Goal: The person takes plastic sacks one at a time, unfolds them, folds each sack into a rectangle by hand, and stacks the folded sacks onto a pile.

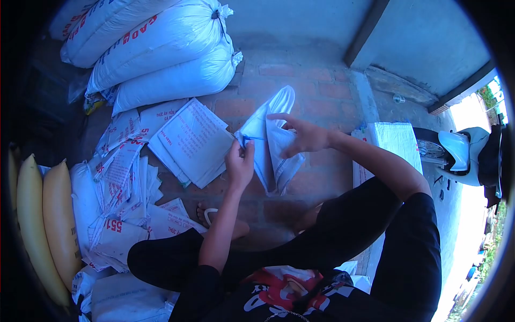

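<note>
A folded white woven sack (263, 145) hangs between my hands, above the brick floor. My left hand (240, 163) is closed on its left edge, with the thumb raised beside a narrow blue strip (251, 138) that I cannot identify for certain. Over the right part of the sack is my right hand (307, 134), its fingers apart and curved. It touches or nearly touches the cloth; the exact contact is hidden. Just left of the hands, flat printed sacks (193, 139) lie stacked on the floor.
Full white sacks (161, 48) are piled at the back left. Yellow filled sacks (59, 214) stand at the left, beside loose heaps of printed sacks (120, 177). Another flat white stack (394, 142) sits to the right, near a parked motorbike (461, 153).
</note>
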Available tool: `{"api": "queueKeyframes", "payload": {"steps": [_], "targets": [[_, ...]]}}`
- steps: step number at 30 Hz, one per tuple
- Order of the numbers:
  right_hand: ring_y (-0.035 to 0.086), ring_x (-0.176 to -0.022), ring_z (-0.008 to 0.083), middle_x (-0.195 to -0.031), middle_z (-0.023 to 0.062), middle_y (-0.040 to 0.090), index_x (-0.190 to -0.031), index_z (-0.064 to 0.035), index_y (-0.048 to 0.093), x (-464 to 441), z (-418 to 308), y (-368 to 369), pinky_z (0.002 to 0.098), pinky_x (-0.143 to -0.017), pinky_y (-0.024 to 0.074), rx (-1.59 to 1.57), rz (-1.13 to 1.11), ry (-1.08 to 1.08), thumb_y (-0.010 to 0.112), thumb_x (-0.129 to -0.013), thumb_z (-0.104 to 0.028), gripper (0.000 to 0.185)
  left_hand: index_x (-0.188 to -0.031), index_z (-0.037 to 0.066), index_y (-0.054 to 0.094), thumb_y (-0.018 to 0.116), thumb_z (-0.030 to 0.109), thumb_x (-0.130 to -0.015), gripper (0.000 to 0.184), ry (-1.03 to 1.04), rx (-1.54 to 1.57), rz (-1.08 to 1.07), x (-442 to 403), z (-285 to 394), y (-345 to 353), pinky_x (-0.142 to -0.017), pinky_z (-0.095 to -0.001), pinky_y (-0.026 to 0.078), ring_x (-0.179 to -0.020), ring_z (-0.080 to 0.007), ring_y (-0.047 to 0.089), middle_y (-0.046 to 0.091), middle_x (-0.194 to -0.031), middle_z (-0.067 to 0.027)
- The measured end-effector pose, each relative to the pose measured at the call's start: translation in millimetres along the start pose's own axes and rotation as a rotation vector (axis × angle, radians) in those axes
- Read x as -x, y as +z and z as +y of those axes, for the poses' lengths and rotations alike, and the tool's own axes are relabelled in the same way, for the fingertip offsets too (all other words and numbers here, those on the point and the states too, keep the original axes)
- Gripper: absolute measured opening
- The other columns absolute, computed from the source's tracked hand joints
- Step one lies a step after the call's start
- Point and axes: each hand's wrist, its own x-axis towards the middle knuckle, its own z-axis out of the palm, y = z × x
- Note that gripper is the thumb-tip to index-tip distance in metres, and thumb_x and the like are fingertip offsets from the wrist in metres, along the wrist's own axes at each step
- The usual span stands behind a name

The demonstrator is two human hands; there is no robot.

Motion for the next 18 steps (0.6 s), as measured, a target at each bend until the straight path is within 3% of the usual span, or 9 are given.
{"api": "queueKeyframes", "payload": {"steps": [4,7,8,11,12,15,18], "targets": [[0.049,-0.132,0.0392,-0.148,0.0178,0.046,-0.153,-0.0213,0.035,4,12,-21,0.0498,-0.11,0.0444,0.294,-0.004,-0.064,0.082,-0.077,-0.008,0.09,-0.109,-0.002,0.061,0.058,0.021,-0.104,0.024,-0.013,0.074,0.113,-17,-7,-27,-0.073,-0.0258,0.045,-0.082,-0.007,0.055,0.064,-0.093,-0.002],[0.057,-0.124,0.0387,-0.144,0.0162,0.052,-0.149,-0.0174,0.043,6,18,-33,0.0471,-0.104,0.0497,0.347,0.157,-0.075,0.079,-0.08,-0.007,0.078,-0.11,-0.003,0.061,0.059,0.02,-0.103,0.024,-0.021,0.021,0.175,-23,-9,-47,-0.074,-0.0264,0.046,-0.082,-0.0076,0.056,0.064,-0.092,-0.0026],[0.063,-0.116,0.0365,-0.131,0.0194,0.062,-0.144,-0.0122,0.048,7,19,-37,0.0443,-0.098,0.0529,0.432,0.258,-0.019,0.074,-0.086,-0.01,0.064,-0.111,-0.004,0.06,0.059,0.018,-0.103,0.024,-0.006,0.024,0.202,-26,-16,-53,-0.077,-0.0282,0.048,-0.086,-0.01,0.059,0.066,-0.097,-0.0056],[0.069,-0.103,0.0379,-0.114,0.0224,0.069,-0.138,-0.0095,0.051,5,27,-49,0.0466,-0.094,0.0534,0.459,0.41,0.064,0.073,-0.086,-0.016,0.056,-0.112,-0.006,0.059,0.059,0.017,-0.102,0.025,-0.046,0.059,0.344,-30,-23,-68,-0.08,-0.0312,0.05,-0.092,-0.0141,0.063,0.068,-0.103,-0.01],[0.069,-0.103,0.038,-0.108,0.0236,0.07,-0.129,-0.0056,0.06,6,25,-50,0.0459,-0.092,0.0532,0.428,0.469,0.092,0.07,-0.089,-0.019,0.043,-0.113,-0.007,0.059,0.058,0.014,-0.101,0.025,-0.086,0.063,0.384,-32,-29,-74,-0.083,-0.0331,0.051,-0.097,-0.0175,0.065,0.069,-0.109,-0.0138],[0.068,-0.106,0.0368,-0.117,0.0237,0.069,-0.12,-0.0032,0.067,5,31,-52,0.0439,-0.095,0.0529,0.514,0.537,0.029,0.07,-0.089,-0.022,0.036,-0.112,-0.004,0.06,0.058,0.013,-0.101,0.02,-0.174,0.077,0.456,-35,-43,-87,-0.085,-0.0301,0.049,-0.097,-0.0135,0.063,0.068,-0.109,-0.0088],[0.062,-0.119,0.0375,-0.133,0.0228,0.061,-0.111,-0.0014,0.071,9,23,-48,0.0439,-0.103,0.0492,0.519,0.487,-0.019,0.072,-0.088,-0.026,0.034,-0.121,-0.003,0.06,0.058,0.013,-0.101,0.026,-0.178,0.074,0.509,-35,-44,-90,-0.089,-0.0313,0.049,-0.103,-0.0153,0.064,0.068,-0.116,-0.0095]]}}
